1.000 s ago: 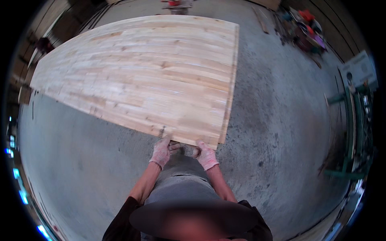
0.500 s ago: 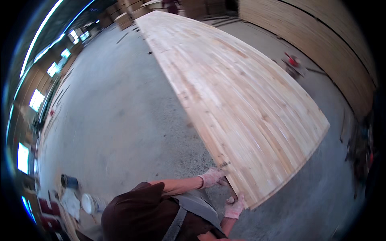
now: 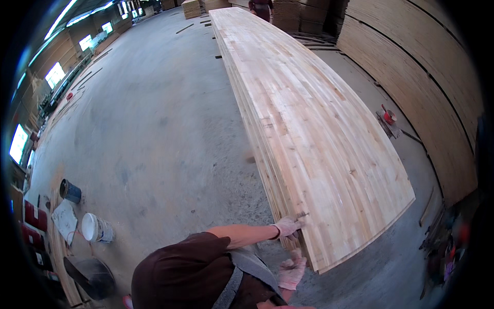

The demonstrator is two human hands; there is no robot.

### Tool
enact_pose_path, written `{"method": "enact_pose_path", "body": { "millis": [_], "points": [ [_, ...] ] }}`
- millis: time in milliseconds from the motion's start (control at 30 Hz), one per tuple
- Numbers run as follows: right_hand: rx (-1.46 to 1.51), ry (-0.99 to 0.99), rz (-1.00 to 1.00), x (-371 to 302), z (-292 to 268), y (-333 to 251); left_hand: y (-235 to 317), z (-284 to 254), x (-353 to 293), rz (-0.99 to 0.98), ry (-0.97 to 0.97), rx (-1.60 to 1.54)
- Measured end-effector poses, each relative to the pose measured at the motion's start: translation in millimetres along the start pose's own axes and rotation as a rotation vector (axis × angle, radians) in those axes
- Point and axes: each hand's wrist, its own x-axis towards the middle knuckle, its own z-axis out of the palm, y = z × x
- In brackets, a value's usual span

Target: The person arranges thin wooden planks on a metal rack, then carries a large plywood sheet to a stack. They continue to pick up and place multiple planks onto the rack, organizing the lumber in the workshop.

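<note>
A long pale wood panel (image 3: 329,149) of many joined strips lies on top of a stack of similar panels (image 3: 248,123), whose layered edges show along the left side. My left hand (image 3: 287,226), in a pale pinkish work glove, is closed on the top panel's left edge near its close end, fingers curled at the rim. Just below it, beside the near left corner, is my right hand (image 3: 292,272) in a matching glove. Its fingers point up toward the edge and are blurred; whether they touch the wood I cannot make out.
Tall wood stacks (image 3: 411,87) stand along the right. A red object (image 3: 389,116) lies on the floor between them and the panels. At lower left are a white bucket (image 3: 96,228), a dark bucket (image 3: 70,190) and a black tub (image 3: 92,278). Another person (image 3: 261,9) stands at the far end.
The view has shifted, and the stack's layered left side now shows under the top panel. My right hand has moved slightly left, off the corner; my left hand stays at the edge.
</note>
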Motion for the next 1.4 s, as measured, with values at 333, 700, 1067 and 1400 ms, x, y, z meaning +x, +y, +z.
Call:
{"method": "enact_pose_path", "body": {
  "millis": [333, 700, 1067, 1400],
  "points": [
    [-0.461, 0.113, 0.098, -71, -46, 28, -93, 22, -82, 0.036, -0.295, 0.304],
    [-0.595, 0.262, -0.007, -118, -125, 55, -119, -2, -103, -0.178, -0.33, 0.084],
    [0.042, 0.771, -0.067, -280, -236, 166, -172, 22, -128, -0.501, -0.482, 0.075],
    [0.058, 0.912, -0.056, -352, -355, 184, -200, 45, -123, -0.491, -0.384, -0.003]
  ]
}}
